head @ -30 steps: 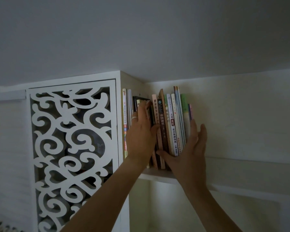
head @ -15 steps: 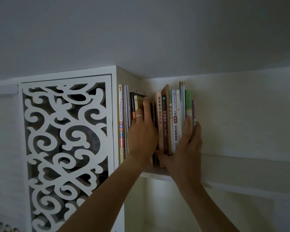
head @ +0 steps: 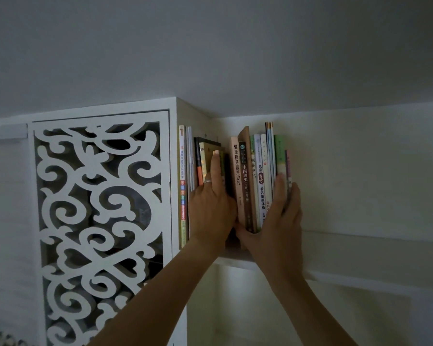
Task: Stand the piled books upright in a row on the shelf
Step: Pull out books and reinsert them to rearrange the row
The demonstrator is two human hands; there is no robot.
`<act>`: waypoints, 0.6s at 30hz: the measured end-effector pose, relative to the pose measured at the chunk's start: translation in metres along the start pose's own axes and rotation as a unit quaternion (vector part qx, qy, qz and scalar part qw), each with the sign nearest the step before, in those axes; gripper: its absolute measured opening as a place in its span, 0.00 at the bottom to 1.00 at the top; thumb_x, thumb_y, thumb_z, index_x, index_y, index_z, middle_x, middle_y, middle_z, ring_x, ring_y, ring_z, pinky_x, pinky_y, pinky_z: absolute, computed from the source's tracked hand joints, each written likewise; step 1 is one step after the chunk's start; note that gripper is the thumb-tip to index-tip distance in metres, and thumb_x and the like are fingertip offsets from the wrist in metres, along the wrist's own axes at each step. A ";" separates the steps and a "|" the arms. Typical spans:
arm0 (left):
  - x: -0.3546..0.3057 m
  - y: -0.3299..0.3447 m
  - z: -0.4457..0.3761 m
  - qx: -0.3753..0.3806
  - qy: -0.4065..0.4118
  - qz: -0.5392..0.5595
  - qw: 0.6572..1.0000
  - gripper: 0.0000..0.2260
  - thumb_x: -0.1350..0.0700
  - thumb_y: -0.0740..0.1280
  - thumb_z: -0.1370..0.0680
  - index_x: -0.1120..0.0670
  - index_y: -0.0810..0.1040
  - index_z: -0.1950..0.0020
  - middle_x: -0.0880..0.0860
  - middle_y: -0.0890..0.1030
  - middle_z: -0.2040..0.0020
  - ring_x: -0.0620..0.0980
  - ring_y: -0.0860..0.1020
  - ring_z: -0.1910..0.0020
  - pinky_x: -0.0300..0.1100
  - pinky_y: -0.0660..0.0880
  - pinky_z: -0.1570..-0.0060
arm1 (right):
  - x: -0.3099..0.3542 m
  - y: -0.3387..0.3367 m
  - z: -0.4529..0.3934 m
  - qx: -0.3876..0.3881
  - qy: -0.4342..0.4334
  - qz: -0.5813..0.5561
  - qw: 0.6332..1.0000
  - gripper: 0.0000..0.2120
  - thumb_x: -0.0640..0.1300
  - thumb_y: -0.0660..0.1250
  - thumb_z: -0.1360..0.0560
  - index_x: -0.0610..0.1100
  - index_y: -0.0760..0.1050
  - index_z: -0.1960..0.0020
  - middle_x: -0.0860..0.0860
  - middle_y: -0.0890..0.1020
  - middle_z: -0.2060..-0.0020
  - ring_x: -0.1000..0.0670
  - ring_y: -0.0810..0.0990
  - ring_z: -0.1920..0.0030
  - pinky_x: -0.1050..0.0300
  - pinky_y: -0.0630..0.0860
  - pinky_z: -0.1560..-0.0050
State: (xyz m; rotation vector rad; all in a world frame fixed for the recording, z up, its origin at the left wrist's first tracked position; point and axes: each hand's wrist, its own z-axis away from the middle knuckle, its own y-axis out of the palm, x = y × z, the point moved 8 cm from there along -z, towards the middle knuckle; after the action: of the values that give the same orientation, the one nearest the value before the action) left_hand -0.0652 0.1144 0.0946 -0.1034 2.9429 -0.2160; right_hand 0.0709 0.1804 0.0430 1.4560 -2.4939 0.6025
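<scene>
The right hand [head: 278,221] is now squeezing the once-leaning books [head: 258,181] straight, while the flat left hand [head: 211,211] is pushing the dark ones [head: 203,161] back on the shelf [head: 235,259], so the row is nearly standing.

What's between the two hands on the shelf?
Head view: a block of upright books stands between the left hand and the right hand, on the shelf.
</scene>
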 end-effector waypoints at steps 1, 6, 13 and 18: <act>-0.002 0.000 0.002 -0.010 0.011 -0.009 1.000 0.30 0.52 0.63 0.16 0.57 0.53 0.18 0.52 0.83 0.56 0.50 0.82 0.63 0.55 0.83 0.53 | 0.000 0.000 0.000 0.000 0.000 -0.001 1.000 0.66 0.65 0.79 0.38 0.48 0.41 0.16 0.38 0.53 0.20 0.35 0.63 0.24 0.32 0.76 0.36; -0.001 0.005 0.013 -0.004 0.048 -0.079 0.996 0.30 0.41 0.53 0.15 0.58 0.55 0.18 0.57 0.82 0.40 0.58 0.83 0.48 0.56 0.77 0.40 | 0.000 0.001 0.000 0.002 -0.001 -0.001 1.000 0.65 0.63 0.78 0.38 0.49 0.41 0.16 0.38 0.53 0.20 0.35 0.62 0.24 0.33 0.76 0.35; 0.007 -0.004 0.007 0.014 -0.020 0.055 0.998 0.22 0.54 0.65 0.17 0.55 0.67 0.24 0.43 0.79 0.43 0.44 0.82 0.51 0.49 0.82 0.46 | -0.002 0.003 0.000 0.007 0.003 -0.001 1.000 0.66 0.64 0.80 0.38 0.49 0.42 0.16 0.38 0.53 0.20 0.35 0.62 0.23 0.31 0.76 0.35; 0.011 -0.043 0.032 -0.069 -0.101 0.216 0.969 0.27 0.65 0.70 0.25 0.46 0.63 0.32 0.33 0.71 0.44 0.42 0.80 0.50 0.36 0.80 0.56 | -0.001 0.004 0.000 0.026 0.005 -0.026 0.999 0.66 0.67 0.79 0.38 0.52 0.40 0.16 0.40 0.49 0.19 0.35 0.59 0.22 0.29 0.74 0.35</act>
State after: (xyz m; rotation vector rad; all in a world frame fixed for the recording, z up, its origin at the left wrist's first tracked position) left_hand -0.0673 0.0664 0.0682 0.4646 2.6880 0.0622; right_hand 0.0682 0.1827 0.0417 1.5280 -2.4422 0.6685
